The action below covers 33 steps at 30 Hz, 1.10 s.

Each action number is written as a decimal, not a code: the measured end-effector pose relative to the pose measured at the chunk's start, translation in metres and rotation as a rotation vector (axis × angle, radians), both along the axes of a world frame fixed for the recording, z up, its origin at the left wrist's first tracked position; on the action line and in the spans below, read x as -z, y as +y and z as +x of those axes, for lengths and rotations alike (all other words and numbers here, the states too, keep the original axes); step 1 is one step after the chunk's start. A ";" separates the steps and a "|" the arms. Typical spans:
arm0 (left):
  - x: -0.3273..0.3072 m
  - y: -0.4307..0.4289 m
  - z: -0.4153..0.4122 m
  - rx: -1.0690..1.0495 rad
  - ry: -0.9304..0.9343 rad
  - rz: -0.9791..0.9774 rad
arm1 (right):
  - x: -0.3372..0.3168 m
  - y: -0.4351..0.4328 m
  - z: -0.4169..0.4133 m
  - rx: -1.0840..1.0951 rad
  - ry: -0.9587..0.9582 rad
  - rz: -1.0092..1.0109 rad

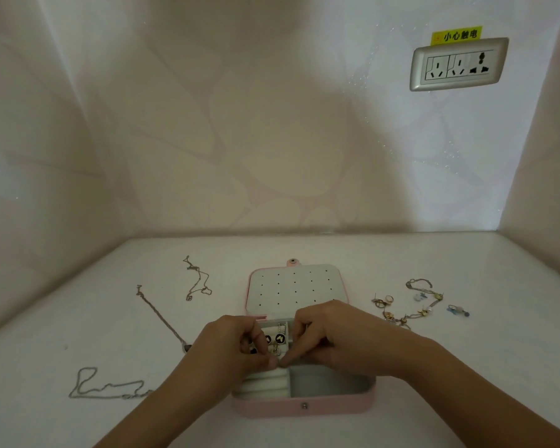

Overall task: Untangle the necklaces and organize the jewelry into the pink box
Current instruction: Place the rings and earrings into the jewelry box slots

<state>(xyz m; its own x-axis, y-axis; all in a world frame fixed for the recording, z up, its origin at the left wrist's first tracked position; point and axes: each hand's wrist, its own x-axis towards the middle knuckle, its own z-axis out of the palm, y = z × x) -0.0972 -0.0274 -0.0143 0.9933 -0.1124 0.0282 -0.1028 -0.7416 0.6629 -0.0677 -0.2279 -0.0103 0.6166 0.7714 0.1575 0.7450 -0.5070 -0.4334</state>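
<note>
Squarely over the open pink box (304,407), left hand (230,347) and right hand (330,337) meet, fingers (265,361) curled tip to tip (whether they pinch anything, I cannot tell); necklaces (198,279) lie left.

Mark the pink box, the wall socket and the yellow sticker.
pink box (272,408), head view, front wall beside the snap.
wall socket (459,64), head view, middle of faceplate.
yellow sticker (456,35), head view, its printed centre.
</note>
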 end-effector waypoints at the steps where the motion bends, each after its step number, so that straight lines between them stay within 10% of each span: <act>1: 0.001 0.001 0.000 -0.005 -0.001 -0.005 | 0.000 0.000 0.000 -0.004 0.002 0.000; 13: -0.026 -0.013 0.015 0.092 -0.194 -0.171 | -0.031 -0.027 0.006 0.239 0.133 0.263; 20: -0.034 -0.054 0.054 0.314 -0.142 0.107 | -0.038 -0.101 0.030 0.689 0.145 0.058; 33: -0.030 -0.090 0.096 0.608 -0.010 0.385 | -0.022 -0.095 0.038 0.625 0.254 -0.048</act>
<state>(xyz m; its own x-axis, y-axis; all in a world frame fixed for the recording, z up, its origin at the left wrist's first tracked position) -0.0010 -0.1176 0.0159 0.7515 -0.6495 -0.1157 -0.5767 -0.7319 0.3630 -0.0298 -0.3233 0.0121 0.9625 0.2601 -0.0765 0.1835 -0.8327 -0.5224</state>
